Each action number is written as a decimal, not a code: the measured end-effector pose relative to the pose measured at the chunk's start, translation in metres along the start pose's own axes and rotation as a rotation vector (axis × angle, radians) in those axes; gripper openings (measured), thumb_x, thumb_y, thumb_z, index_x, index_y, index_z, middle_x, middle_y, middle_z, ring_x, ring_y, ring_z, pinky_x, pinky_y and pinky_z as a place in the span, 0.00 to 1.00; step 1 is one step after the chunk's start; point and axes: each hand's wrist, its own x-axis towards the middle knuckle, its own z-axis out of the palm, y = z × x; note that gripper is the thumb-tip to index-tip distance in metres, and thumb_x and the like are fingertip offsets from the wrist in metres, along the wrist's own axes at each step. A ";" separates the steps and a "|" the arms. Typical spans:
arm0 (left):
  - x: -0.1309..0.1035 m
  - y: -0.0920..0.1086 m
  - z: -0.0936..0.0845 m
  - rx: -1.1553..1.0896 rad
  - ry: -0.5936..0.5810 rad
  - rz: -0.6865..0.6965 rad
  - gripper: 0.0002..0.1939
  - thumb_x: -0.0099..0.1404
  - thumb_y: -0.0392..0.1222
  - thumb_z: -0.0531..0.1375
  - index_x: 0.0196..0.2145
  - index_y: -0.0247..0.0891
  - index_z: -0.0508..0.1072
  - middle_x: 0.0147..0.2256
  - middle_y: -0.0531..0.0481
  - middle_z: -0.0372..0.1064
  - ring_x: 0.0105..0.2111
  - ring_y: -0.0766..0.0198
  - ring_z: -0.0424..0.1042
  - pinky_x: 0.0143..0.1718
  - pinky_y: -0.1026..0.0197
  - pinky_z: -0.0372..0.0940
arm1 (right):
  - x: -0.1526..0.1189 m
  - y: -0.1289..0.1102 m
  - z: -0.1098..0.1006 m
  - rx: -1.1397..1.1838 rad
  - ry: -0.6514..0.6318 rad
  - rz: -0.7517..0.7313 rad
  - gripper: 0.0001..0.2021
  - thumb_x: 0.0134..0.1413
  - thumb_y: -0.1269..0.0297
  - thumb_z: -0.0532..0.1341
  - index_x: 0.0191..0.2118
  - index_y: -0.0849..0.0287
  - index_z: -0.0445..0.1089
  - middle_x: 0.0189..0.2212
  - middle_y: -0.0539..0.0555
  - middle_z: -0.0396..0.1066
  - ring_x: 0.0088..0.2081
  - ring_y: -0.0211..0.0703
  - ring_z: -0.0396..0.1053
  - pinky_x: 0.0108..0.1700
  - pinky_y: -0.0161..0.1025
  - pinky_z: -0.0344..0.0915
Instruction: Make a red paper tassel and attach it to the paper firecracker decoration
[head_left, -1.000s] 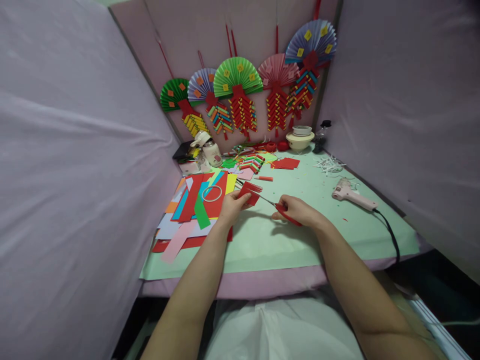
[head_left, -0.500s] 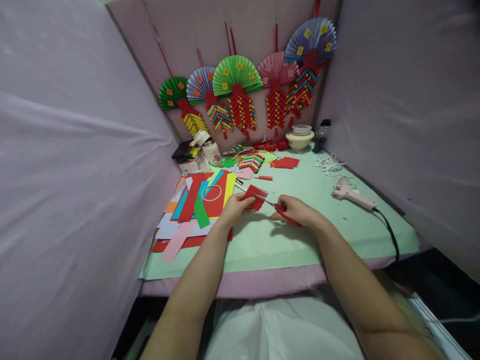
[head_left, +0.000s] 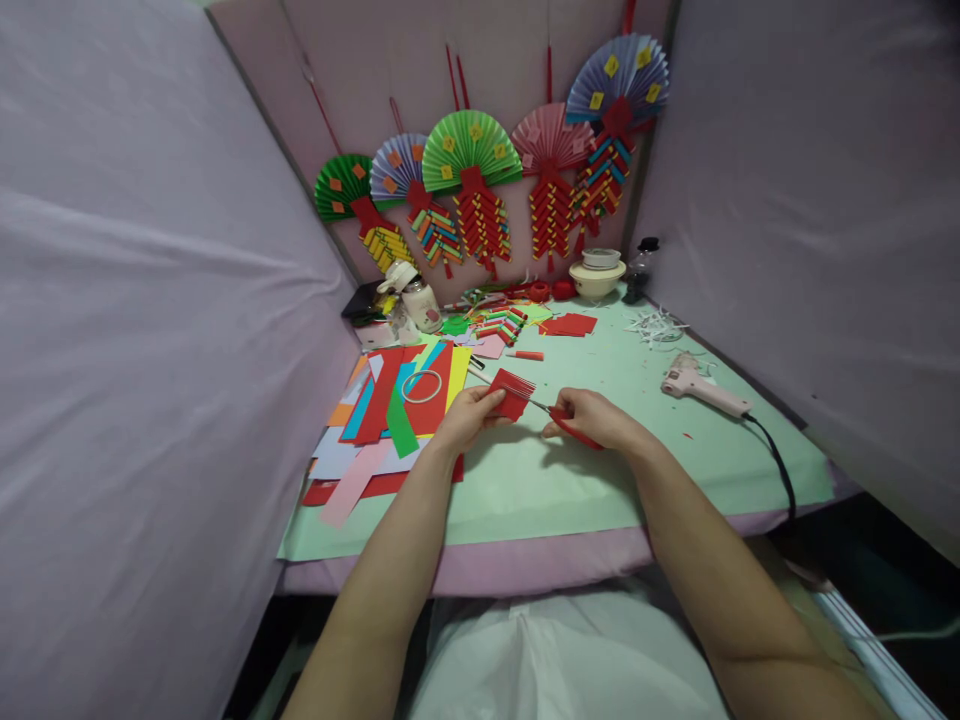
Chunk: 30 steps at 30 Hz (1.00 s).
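Observation:
Between the thumb and fingers of my left hand (head_left: 471, 415) is a small piece of red paper (head_left: 511, 397), its upper right edge cut into thin fringe strips. My right hand (head_left: 589, 415) grips red-handled scissors (head_left: 576, 428). Their blades reach left to the fringed side of the paper, and I cannot tell how far apart they are. Both hands are above the pale green table cover (head_left: 555, 490). Left of my left hand lie coloured paper strips and sheets (head_left: 379, 400), with a white ring (head_left: 421, 387) on them.
A pink glue gun (head_left: 705, 388) with a black cord lies at the right. Red paper pieces (head_left: 568, 325), a bowl (head_left: 598, 278), a white-lidded jar (head_left: 421, 303) and white shreds (head_left: 657, 325) are towards the back. Paper fan ornaments (head_left: 472, 150) hang on the back wall.
The whole view has shifted very slightly. My hands keep the same hold on the red paper and the scissors, with hardly any visible movement.

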 end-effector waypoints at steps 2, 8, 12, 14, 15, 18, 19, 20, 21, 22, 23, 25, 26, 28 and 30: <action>0.001 -0.001 -0.003 -0.040 -0.028 -0.016 0.17 0.56 0.46 0.64 0.39 0.30 0.73 0.37 0.40 0.74 0.34 0.60 0.74 0.35 0.61 0.71 | 0.000 0.001 0.000 0.011 -0.003 0.004 0.22 0.35 0.43 0.64 0.25 0.58 0.59 0.22 0.48 0.65 0.23 0.35 0.58 0.24 0.32 0.51; 0.000 -0.002 -0.003 -0.034 -0.061 -0.010 0.18 0.56 0.47 0.65 0.38 0.29 0.73 0.36 0.39 0.74 0.34 0.60 0.74 0.36 0.61 0.70 | 0.001 0.001 0.002 -0.014 -0.046 -0.029 0.22 0.36 0.43 0.64 0.27 0.57 0.59 0.24 0.47 0.65 0.24 0.36 0.59 0.24 0.33 0.51; -0.002 -0.001 0.003 -0.009 -0.110 -0.010 0.18 0.55 0.47 0.65 0.39 0.30 0.73 0.36 0.41 0.74 0.32 0.62 0.74 0.35 0.62 0.70 | 0.000 0.000 0.003 -0.007 -0.055 -0.028 0.23 0.36 0.43 0.63 0.28 0.57 0.58 0.24 0.48 0.65 0.25 0.36 0.59 0.24 0.32 0.51; -0.002 -0.001 0.005 -0.009 -0.113 -0.009 0.18 0.55 0.48 0.65 0.39 0.31 0.73 0.38 0.42 0.74 0.34 0.61 0.74 0.36 0.62 0.70 | 0.000 -0.001 0.003 -0.002 -0.048 -0.026 0.23 0.36 0.43 0.63 0.27 0.57 0.58 0.24 0.48 0.65 0.24 0.36 0.59 0.24 0.32 0.51; -0.003 -0.002 0.005 -0.009 -0.111 -0.009 0.18 0.55 0.48 0.65 0.39 0.31 0.73 0.38 0.41 0.74 0.35 0.61 0.74 0.36 0.62 0.70 | 0.000 -0.001 0.003 -0.002 -0.042 -0.028 0.23 0.36 0.43 0.64 0.27 0.57 0.58 0.24 0.48 0.65 0.24 0.36 0.58 0.24 0.32 0.51; -0.003 -0.003 0.004 -0.020 -0.119 -0.007 0.19 0.55 0.48 0.65 0.39 0.31 0.73 0.39 0.41 0.73 0.36 0.60 0.74 0.37 0.61 0.70 | 0.001 -0.001 0.002 -0.009 -0.022 -0.036 0.22 0.36 0.44 0.64 0.26 0.57 0.58 0.23 0.47 0.64 0.24 0.36 0.58 0.24 0.32 0.51; -0.002 -0.003 0.004 -0.025 -0.124 -0.006 0.19 0.55 0.48 0.65 0.39 0.31 0.73 0.39 0.41 0.73 0.36 0.60 0.74 0.37 0.61 0.70 | 0.001 -0.001 0.002 -0.009 -0.017 -0.035 0.22 0.36 0.44 0.64 0.26 0.57 0.58 0.23 0.47 0.64 0.24 0.36 0.58 0.24 0.32 0.51; -0.002 -0.003 0.004 -0.030 -0.128 -0.005 0.19 0.55 0.48 0.65 0.39 0.31 0.73 0.38 0.41 0.74 0.36 0.60 0.74 0.37 0.61 0.70 | 0.001 -0.001 0.002 -0.007 -0.015 -0.031 0.22 0.35 0.44 0.64 0.26 0.57 0.58 0.23 0.47 0.64 0.24 0.36 0.57 0.24 0.32 0.51; -0.002 -0.003 0.004 -0.033 -0.129 -0.005 0.19 0.55 0.48 0.65 0.39 0.31 0.73 0.38 0.41 0.74 0.36 0.60 0.74 0.37 0.61 0.70 | 0.001 0.000 0.002 -0.004 -0.014 -0.024 0.22 0.35 0.45 0.64 0.26 0.57 0.58 0.22 0.47 0.64 0.24 0.36 0.57 0.24 0.32 0.51; -0.002 -0.004 0.003 -0.035 -0.128 -0.006 0.19 0.55 0.49 0.65 0.39 0.31 0.74 0.38 0.41 0.74 0.36 0.60 0.74 0.37 0.61 0.70 | 0.002 0.000 0.002 -0.002 -0.015 -0.018 0.21 0.35 0.45 0.64 0.26 0.57 0.59 0.22 0.47 0.64 0.24 0.35 0.57 0.24 0.32 0.51; -0.002 -0.004 0.003 -0.036 -0.126 -0.007 0.19 0.55 0.49 0.65 0.39 0.31 0.74 0.37 0.42 0.74 0.35 0.60 0.74 0.36 0.61 0.70 | 0.002 0.000 0.002 0.000 -0.015 -0.013 0.21 0.36 0.45 0.64 0.26 0.57 0.59 0.22 0.47 0.64 0.24 0.35 0.57 0.24 0.32 0.51; -0.002 -0.004 0.004 -0.039 -0.127 -0.006 0.18 0.55 0.48 0.65 0.38 0.31 0.74 0.37 0.42 0.74 0.35 0.61 0.74 0.36 0.61 0.70 | 0.002 0.000 0.003 -0.004 -0.013 -0.010 0.21 0.36 0.46 0.64 0.26 0.57 0.59 0.22 0.47 0.64 0.24 0.35 0.57 0.24 0.32 0.51; -0.002 -0.004 0.004 -0.040 -0.128 -0.006 0.18 0.55 0.48 0.65 0.38 0.31 0.74 0.37 0.42 0.74 0.35 0.61 0.74 0.36 0.62 0.70 | 0.002 0.000 0.003 -0.006 -0.011 -0.011 0.21 0.36 0.46 0.64 0.26 0.57 0.59 0.22 0.47 0.64 0.24 0.36 0.57 0.24 0.32 0.51; -0.002 -0.004 0.004 -0.044 -0.131 -0.007 0.18 0.55 0.48 0.65 0.38 0.31 0.73 0.37 0.42 0.74 0.35 0.61 0.74 0.36 0.62 0.70 | 0.002 0.000 0.003 -0.007 -0.011 -0.012 0.21 0.36 0.46 0.64 0.26 0.57 0.58 0.22 0.47 0.64 0.24 0.36 0.57 0.24 0.32 0.51; -0.002 -0.004 0.005 -0.047 -0.131 -0.004 0.18 0.56 0.48 0.64 0.38 0.30 0.73 0.37 0.42 0.74 0.35 0.61 0.74 0.36 0.62 0.70 | 0.001 0.000 0.003 -0.008 -0.015 -0.011 0.21 0.37 0.45 0.64 0.26 0.57 0.59 0.23 0.47 0.64 0.24 0.36 0.58 0.24 0.32 0.51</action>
